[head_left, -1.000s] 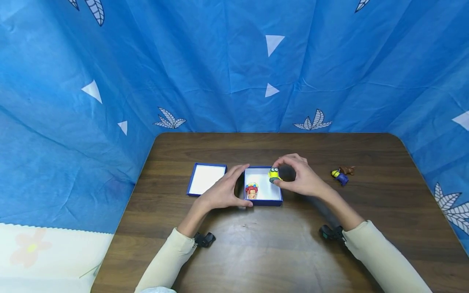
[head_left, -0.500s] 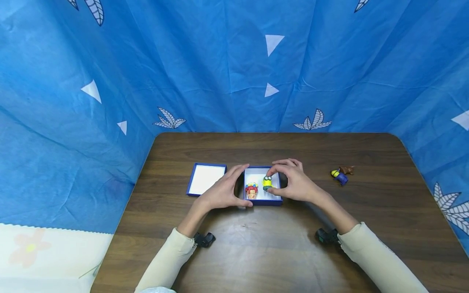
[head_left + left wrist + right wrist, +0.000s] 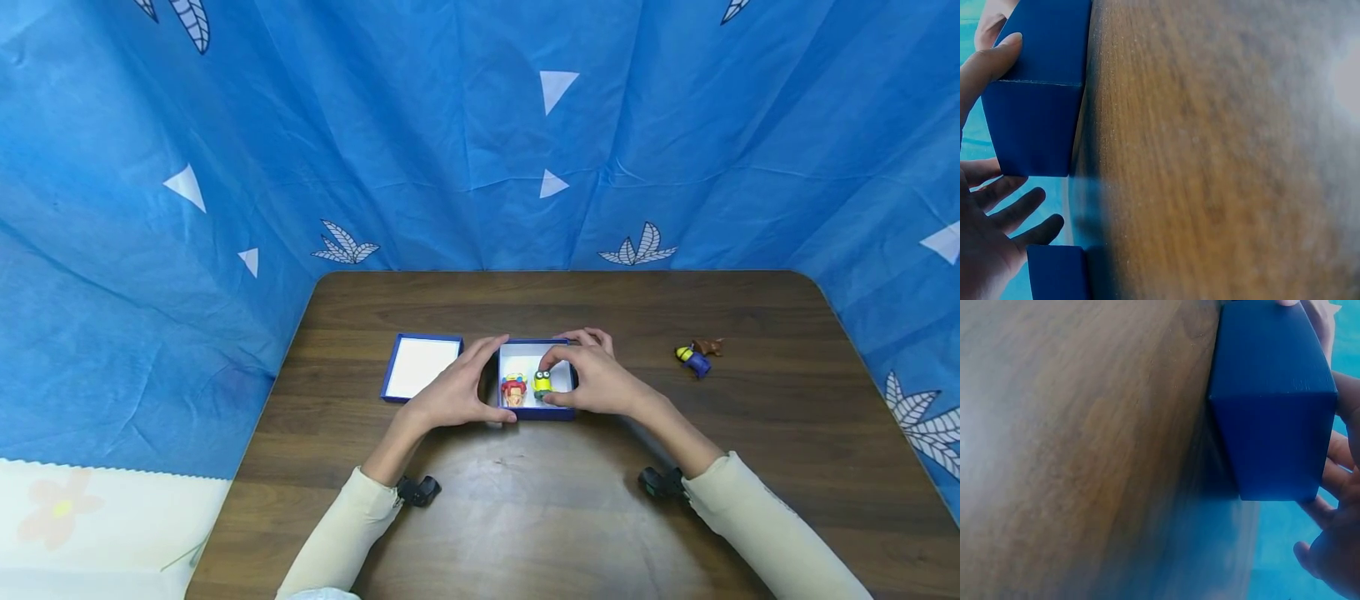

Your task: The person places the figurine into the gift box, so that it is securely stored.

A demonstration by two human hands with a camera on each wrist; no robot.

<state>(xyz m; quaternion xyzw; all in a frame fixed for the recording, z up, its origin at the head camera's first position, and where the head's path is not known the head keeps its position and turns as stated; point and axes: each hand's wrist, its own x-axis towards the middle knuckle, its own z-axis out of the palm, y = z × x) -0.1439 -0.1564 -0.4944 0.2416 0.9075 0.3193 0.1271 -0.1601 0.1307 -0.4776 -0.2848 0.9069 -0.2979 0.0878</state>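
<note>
A blue box with a white inside sits on the table, its outer walls showing in both wrist views. My left hand holds it from the left, thumb at the near wall and fingertips at the far corner. In the box's left half lies a small figure in red with a yellow top. Right beside that figure, my right hand pinches a yellow minion figure with big eyes and a green lower part, inside the box. The right wrist view shows the box hiding the pinching fingertips.
A shallow blue lid, white inside up, lies left of the box behind my left hand. On the right of the wooden table lie a yellow-and-blue figure and a small brown figure, close together. A blue curtain hangs behind.
My right hand has moved left and down into the box with the minion figure, bringing it beside the red figure. My left hand has stayed on the box.
</note>
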